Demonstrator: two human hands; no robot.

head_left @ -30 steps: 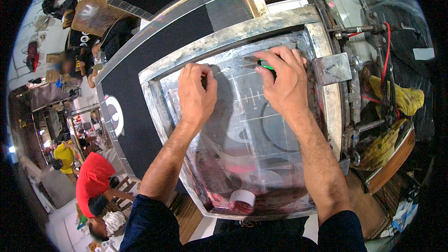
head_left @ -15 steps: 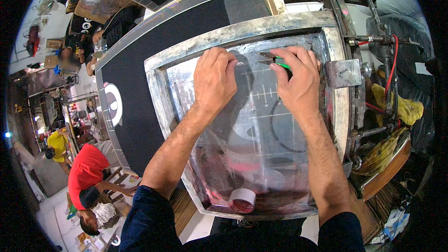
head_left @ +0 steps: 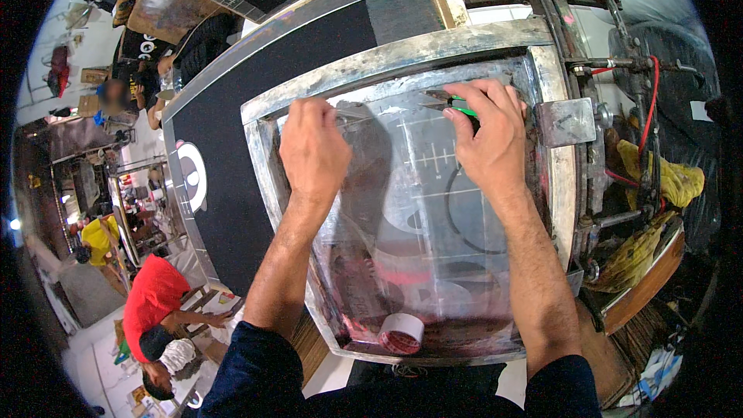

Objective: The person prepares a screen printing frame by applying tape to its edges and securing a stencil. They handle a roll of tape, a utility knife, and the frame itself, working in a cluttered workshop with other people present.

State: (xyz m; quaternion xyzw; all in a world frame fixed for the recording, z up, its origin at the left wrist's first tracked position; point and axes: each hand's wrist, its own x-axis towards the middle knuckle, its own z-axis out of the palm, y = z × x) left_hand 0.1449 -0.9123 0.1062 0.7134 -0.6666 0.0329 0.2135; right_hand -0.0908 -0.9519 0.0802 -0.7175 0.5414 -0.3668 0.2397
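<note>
A screen printing frame (head_left: 364, 53) lies in front of me, its metal rim smeared with paint. Over its far right inner part, my right hand (head_left: 491, 135) is closed around green-handled scissors (head_left: 461, 107), their dark blades pointing left. Near the far left corner of the mesh, my left hand (head_left: 313, 151) is closed, thumb and fingers pinched together. What they hold, if anything, I cannot make out. A roll of tape (head_left: 402, 333) rests on the mesh by the frame's near edge. Faint grid lines and round dark shapes show through the mesh (head_left: 429, 193).
A metal clamp (head_left: 567, 122) grips the frame's right side, joined to a bar mechanism (head_left: 611, 66). Yellow rags (head_left: 673, 174) hang beside it. Black fabric with a printed motif (head_left: 232, 155) lies under and left of the frame. A person in red (head_left: 155, 298) bends over at the left.
My left hand has moved left and slightly nearer, away from the scissors. My right hand has stayed nearly in place. The person in red has shifted slightly.
</note>
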